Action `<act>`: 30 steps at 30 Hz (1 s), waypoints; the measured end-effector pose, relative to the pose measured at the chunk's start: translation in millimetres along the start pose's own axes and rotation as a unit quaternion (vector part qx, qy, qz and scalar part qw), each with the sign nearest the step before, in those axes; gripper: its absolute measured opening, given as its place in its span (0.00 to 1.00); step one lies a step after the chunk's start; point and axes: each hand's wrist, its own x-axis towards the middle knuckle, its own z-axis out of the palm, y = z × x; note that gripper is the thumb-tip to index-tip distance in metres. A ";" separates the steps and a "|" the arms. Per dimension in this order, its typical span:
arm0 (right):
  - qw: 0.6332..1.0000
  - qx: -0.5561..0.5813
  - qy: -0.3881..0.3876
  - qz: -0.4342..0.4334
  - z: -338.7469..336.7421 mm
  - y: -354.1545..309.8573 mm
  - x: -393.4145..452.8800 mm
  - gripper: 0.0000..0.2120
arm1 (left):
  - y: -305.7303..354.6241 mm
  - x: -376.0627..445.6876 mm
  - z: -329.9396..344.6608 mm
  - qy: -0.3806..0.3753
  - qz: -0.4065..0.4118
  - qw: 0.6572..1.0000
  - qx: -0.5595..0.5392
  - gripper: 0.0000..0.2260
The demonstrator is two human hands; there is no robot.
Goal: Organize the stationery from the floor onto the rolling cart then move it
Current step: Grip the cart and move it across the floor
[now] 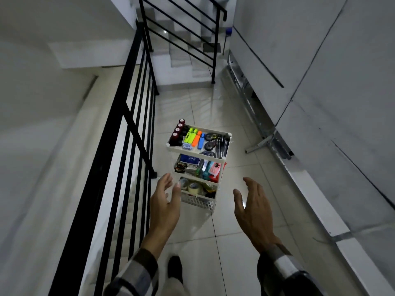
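Note:
A white three-tier rolling cart point(197, 202) stands on the tiled landing, seen from above. Its top tier holds dark red-capped bottles point(177, 133), green, orange and blue highlighters point(193, 137), tape dispensers and pens point(221, 145). The middle tier carries a blue box point(190, 162) and teal and red packets. Tape rolls point(193, 186) lie in the bottom tier. My left hand point(165, 204) hovers open at the cart's near left corner, its fingertips in front of the bottom tier. My right hand point(253, 208) is open, to the right of the cart and apart from it.
A black metal railing point(136, 129) runs along the left, with a stairwell dropping below. Stairs point(181, 54) climb at the back. Grey wall panels and a metal bracket point(265, 142) line the right. Tiled floor lies around the cart. My dark shoe point(174, 269) shows below.

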 end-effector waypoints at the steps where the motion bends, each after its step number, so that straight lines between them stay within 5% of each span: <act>1: 1.000 -0.002 -0.001 0.001 9.7 -1.0 12.7 0.26 | -2.2 18.3 0.2 0.008 -0.009 1.000 -0.007 0.22; 6: 0.999 -0.029 -0.018 0.022 75.1 -6.0 87.1 0.34 | -32.9 145.5 16.0 0.034 -0.057 0.998 -0.013 0.20; 10: 0.996 -0.036 -0.028 0.078 127.8 -10.6 139.9 0.31 | -54.2 249.9 33.2 0.017 -0.088 0.996 0.006 0.21; 17: 0.987 -0.091 -0.045 0.125 198.4 3.1 242.2 0.34 | -97.4 389.4 69.7 -0.064 -0.085 0.994 0.018 0.26; 24: 0.978 0.023 -0.020 0.206 237.0 33.7 312.5 0.38 | -139.1 436.3 106.6 -0.139 -0.145 0.979 -0.039 0.42; 30: 0.957 0.126 -0.078 0.249 225.0 50.4 317.2 0.39 | -140.5 440.4 112.6 -0.203 -0.147 0.964 -0.084 0.43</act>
